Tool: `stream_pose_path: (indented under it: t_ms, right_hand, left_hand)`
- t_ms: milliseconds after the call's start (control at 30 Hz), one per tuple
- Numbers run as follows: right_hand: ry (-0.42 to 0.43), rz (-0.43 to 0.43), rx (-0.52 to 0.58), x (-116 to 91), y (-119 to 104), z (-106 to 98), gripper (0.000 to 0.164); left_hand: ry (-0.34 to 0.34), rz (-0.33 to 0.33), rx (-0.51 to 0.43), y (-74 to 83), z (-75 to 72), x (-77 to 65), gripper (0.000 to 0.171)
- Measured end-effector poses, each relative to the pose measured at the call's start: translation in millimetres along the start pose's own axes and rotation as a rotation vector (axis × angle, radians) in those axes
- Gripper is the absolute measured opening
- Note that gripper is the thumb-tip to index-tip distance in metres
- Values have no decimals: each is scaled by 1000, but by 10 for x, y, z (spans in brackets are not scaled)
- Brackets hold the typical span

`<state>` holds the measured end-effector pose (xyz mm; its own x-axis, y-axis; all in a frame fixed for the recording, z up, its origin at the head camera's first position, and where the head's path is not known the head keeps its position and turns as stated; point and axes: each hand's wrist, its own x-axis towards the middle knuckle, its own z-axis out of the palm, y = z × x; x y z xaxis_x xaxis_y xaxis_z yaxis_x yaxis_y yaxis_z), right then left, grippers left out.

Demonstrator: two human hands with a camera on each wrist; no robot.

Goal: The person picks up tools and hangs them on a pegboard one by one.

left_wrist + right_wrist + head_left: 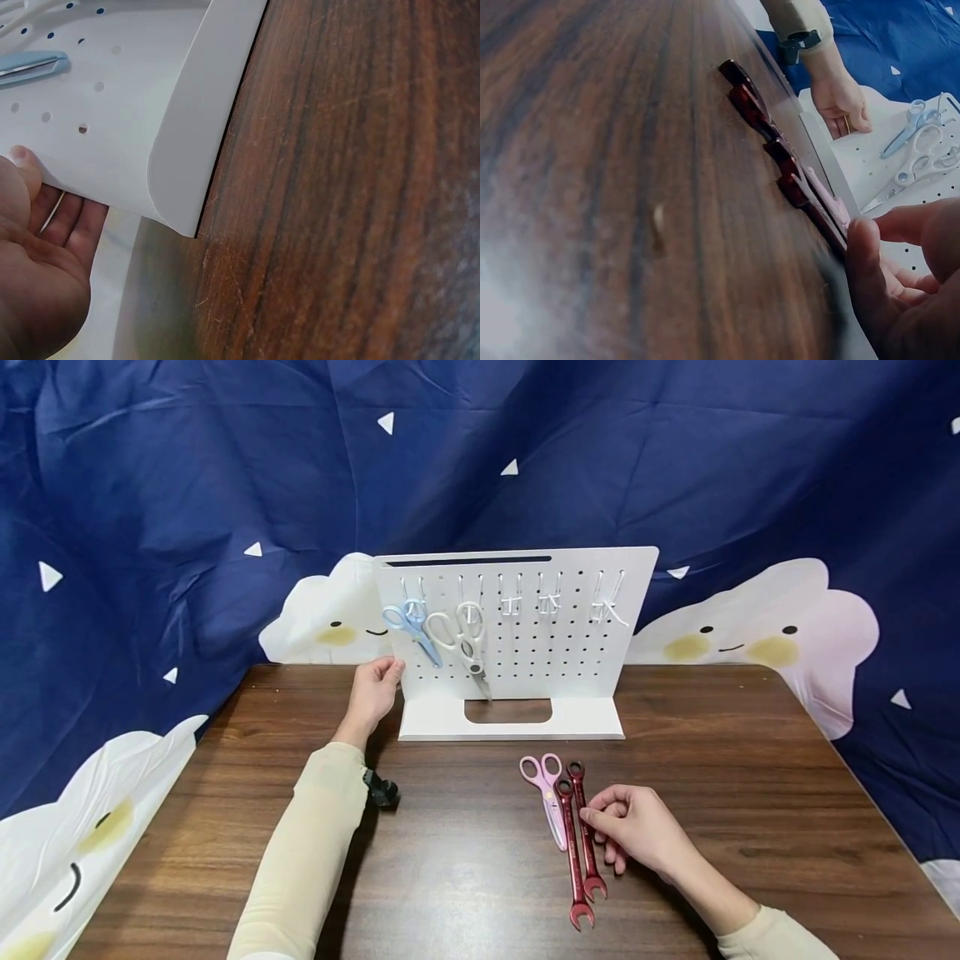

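Note:
A white pegboard stand [525,660] stands on the table, with light blue scissors [414,631] and white scissors [467,643] hanging on its left part. My left hand [377,687] grips the board's left edge, thumb in front and fingers behind, as the left wrist view [45,255] also shows. On the table before the stand lie pink scissors [551,797] and two red wrenches [572,852], close side by side. My right hand [633,827] is at the right-hand wrench [587,839], fingers loosely bent, thumb and forefinger tips overlapping its shaft.
Several white hooks [512,605] with tags line the board's upper part, those to the right bearing no tool. The brown wooden table [450,860] reaches to a dark blue curtain [480,460] with clouds. A black wrist camera [382,789] sits on the left sleeve.

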<state>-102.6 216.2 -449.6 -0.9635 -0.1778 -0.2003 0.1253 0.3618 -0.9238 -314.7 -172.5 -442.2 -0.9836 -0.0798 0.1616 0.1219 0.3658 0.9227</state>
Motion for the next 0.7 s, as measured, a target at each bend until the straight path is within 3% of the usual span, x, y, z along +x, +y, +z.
stream_pose_path:
  t_ms: [433, 700]
  right_hand:
    - [73, 52, -220, 48, 11, 62, 22]
    - [63, 60, -238, 84, 9, 62, 19]
  left_hand:
    - [-3, -13, -9, 11, -8, 6, 32]
    - [-1, -13, 2, 3, -1, 2, 33]
